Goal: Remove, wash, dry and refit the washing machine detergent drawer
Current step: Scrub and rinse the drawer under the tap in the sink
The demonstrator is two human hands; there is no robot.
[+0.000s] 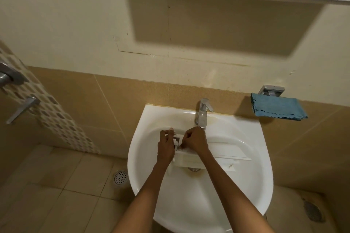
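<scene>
Sink (189, 219); drawer (217, 154) lies across the basin, over the drain (194, 169); left hand (166, 147) curls round its left end, gripping; right hand (195, 141), fingers curled, pinches the drawer's inner edge there; compartment contents unclear; tap (202, 113) just behind; cloth (278, 107) draped on a wall holder, far right.

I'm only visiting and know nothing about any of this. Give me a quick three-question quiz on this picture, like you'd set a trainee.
1. True or false: the detergent drawer lies in the sink.
2. The blue cloth rests: A in the basin, B on the wall holder right of the sink, C on the floor.
3. How many hands grip the drawer?
Key: 1 true. 2 B. 3 two: the left hand and right hand, both at its left end.
</scene>
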